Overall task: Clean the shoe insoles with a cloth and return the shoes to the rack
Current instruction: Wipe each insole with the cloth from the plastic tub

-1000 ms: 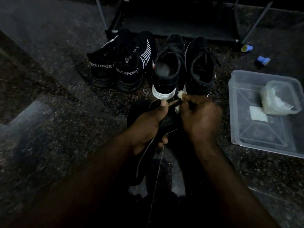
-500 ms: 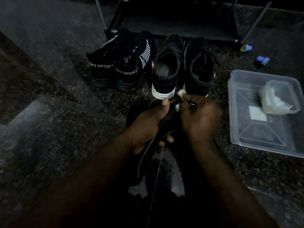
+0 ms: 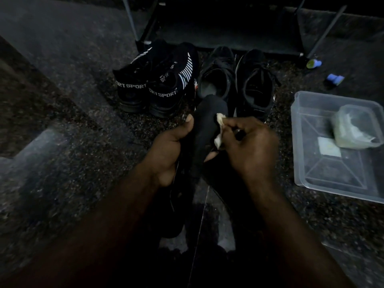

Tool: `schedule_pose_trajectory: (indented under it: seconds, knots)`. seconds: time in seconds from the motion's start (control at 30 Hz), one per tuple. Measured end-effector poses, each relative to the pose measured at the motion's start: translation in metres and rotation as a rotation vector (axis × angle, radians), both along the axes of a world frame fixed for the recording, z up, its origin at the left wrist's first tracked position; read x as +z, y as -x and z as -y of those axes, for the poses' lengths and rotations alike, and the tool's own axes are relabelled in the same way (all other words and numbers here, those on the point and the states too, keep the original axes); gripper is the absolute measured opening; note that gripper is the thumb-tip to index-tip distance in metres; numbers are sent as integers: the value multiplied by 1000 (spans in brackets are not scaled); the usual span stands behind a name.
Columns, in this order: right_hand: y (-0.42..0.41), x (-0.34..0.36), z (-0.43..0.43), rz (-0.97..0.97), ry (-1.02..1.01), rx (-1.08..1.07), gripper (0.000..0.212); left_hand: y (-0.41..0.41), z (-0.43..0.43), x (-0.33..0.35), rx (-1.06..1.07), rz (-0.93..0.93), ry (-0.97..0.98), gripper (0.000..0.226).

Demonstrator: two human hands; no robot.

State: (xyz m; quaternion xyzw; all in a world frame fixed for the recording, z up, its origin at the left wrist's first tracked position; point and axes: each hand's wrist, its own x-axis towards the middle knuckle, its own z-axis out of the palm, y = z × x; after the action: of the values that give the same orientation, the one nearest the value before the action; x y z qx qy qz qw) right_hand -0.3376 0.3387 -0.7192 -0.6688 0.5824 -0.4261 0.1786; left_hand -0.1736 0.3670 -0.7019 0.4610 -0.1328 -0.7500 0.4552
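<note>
My left hand (image 3: 168,150) grips a black insole (image 3: 204,129) that stands up between my hands, its rounded end pointing away from me. My right hand (image 3: 249,148) is closed on a small white cloth (image 3: 219,129) pressed against the insole's right side. Other dark insoles lie under my hands, hard to make out. A pair of black shoes with white SPORT lettering (image 3: 155,84) stands on the floor at the left. A pair of plain black lace-up shoes (image 3: 236,80) stands beside them. The dark shoe rack (image 3: 228,28) is behind the shoes.
A clear plastic tub (image 3: 336,179) sits on the speckled floor at the right, holding a smaller clear container (image 3: 353,127) and a white square piece. Two small blue objects (image 3: 335,79) lie near the rack's right leg. A raised step edge runs along the left.
The insole now stands higher between my hands with its broad face showing. My right hand with the cloth has slid to the insole's right side.
</note>
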Motion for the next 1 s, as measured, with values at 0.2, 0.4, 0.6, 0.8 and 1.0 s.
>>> schedule_pose_trajectory:
  seconds: [0.2,0.4,0.6,0.8,1.0]
  knots:
    - [-20,-6,-10,-42,-48,105,18,-1,-2,-8,-15,-68,-21,60]
    - [-44,1,-27,37,-49,245,23,-5,1,-11,-7,-67,-27,54]
    - [-19,-8,-10,-2,35,16,8,4,1,-6,15,-49,-13,59]
    - [-24,8,-13,162,-54,4,11,9,2,-8,33,-66,-26,66]
    - [-5,19,1,303,-370,104,15,5,4,-12,55,-37,-8,60]
